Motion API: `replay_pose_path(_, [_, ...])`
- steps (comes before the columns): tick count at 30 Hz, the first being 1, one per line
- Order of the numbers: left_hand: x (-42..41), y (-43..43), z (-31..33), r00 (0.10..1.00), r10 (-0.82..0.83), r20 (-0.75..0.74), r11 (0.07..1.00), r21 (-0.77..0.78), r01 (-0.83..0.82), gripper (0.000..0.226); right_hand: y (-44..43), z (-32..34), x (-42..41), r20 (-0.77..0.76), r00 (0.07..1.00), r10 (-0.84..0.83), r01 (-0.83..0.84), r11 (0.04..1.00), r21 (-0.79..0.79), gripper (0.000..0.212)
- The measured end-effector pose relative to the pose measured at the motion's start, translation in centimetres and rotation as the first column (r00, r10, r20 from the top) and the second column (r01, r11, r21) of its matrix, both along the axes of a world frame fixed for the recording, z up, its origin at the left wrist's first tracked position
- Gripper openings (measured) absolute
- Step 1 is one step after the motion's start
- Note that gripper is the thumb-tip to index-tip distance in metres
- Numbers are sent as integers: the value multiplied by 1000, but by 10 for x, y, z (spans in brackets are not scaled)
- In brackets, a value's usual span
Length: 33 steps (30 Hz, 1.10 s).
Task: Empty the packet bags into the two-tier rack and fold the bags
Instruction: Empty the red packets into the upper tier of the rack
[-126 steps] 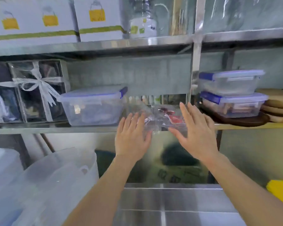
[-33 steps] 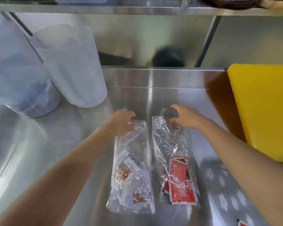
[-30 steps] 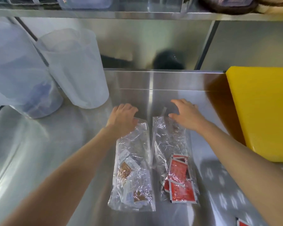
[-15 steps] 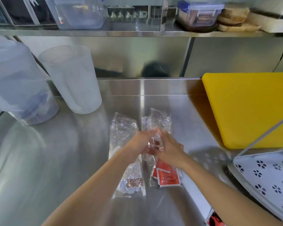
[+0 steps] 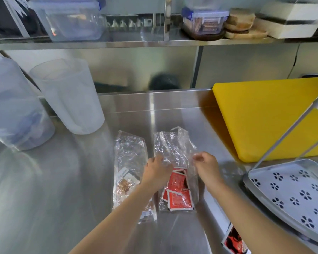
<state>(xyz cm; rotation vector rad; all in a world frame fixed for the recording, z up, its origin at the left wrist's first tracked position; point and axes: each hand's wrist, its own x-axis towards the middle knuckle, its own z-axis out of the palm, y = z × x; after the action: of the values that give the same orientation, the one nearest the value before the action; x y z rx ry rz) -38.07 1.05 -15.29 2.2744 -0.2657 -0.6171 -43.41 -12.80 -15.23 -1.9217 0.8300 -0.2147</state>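
Note:
Two clear plastic bags lie side by side on the steel counter. The left bag (image 5: 129,158) holds brown and white sachets. The right bag (image 5: 173,145) holds red sachets (image 5: 178,195) at its near end. My left hand (image 5: 157,171) pinches the right bag's left edge about halfway along. My right hand (image 5: 205,165) pinches its right edge, fingers curled. The white perforated tray of the two-tier rack (image 5: 290,195) stands at the right, with its metal frame rod (image 5: 283,136) slanting up.
A yellow cutting board (image 5: 264,114) lies at the back right. Two translucent tubs (image 5: 68,96) stand at the left. A shelf (image 5: 117,43) above carries lidded boxes. A loose red sachet (image 5: 234,240) lies near the counter's front edge.
The bags came down from the shelf onto the counter. My hands moved from the bags' far ends to the right bag's middle and have now spread to its two side edges.

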Motion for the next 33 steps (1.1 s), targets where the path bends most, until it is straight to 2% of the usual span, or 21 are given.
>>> replay_pose_path(2, [-8, -1, -12, 987, -139, 76, 979, 163, 125, 60, -2, -3, 0, -60, 998, -34, 36, 999, 40, 16])
replay_pose_path(4, [-15, -2, -21, 968, -220, 122, 950, 251, 185, 68, -2, -3, -1, -113, 993, -41, 53, 993, 103, 13])
replay_pose_path(8, [-23, -4, -27, 972, -213, 102, 939, 295, 175, 87, 1, 2, -2, -121, 992, -33, 75, 929, 362, 9])
replay_pose_path(10, [-27, -3, -26, 962, -204, 180, 926, 356, 130, 94, 0, 4, -3, -102, 991, -82, 119, 887, 447, 5])
replay_pose_path(14, [-30, 0, -20, 915, -228, 332, 915, 395, 84, 91, -3, 13, -4, -67, 996, -67, 90, 891, 444, 13])
replay_pose_path(17, [-28, -4, -6, 933, -147, 330, 964, 260, 60, 72, -1, 25, -3, -5, 1000, 0, 2, 920, 393, 20])
replay_pose_path(20, [-20, -5, 7, 989, 4, 148, 1000, -1, -4, 73, 4, 45, -3, 72, 994, 80, -101, 924, 368, 20])
replay_pose_path(22, [-14, -2, 16, 999, 22, 35, 983, -185, -15, 76, 8, 59, -4, 137, 983, 123, -169, 898, 406, 20])
replay_pose_path(25, [-11, 6, 28, 990, -89, -105, 900, -435, 35, 83, 9, 74, -7, 253, 950, 184, -295, 799, 524, 24])
replay_pose_path(26, [-10, 9, 31, 984, -140, -111, 878, -473, 71, 83, 8, 77, -9, 283, 938, 201, -331, 768, 548, 25])
replay_pose_path(28, [-8, 14, 31, 977, -195, -80, 855, -502, 129, 62, 10, 84, -13, 309, 923, 228, -370, 745, 556, 28])
replay_pose_path(30, [-8, 20, 31, 975, -203, -90, 835, -536, 124, 36, 12, 87, -16, 317, 922, 222, -371, 738, 563, 30])
replay_pose_path(33, [-10, 24, 25, 973, -176, -149, 821, -567, 62, 17, 13, 92, -21, 349, 916, 198, -378, 720, 582, 27])
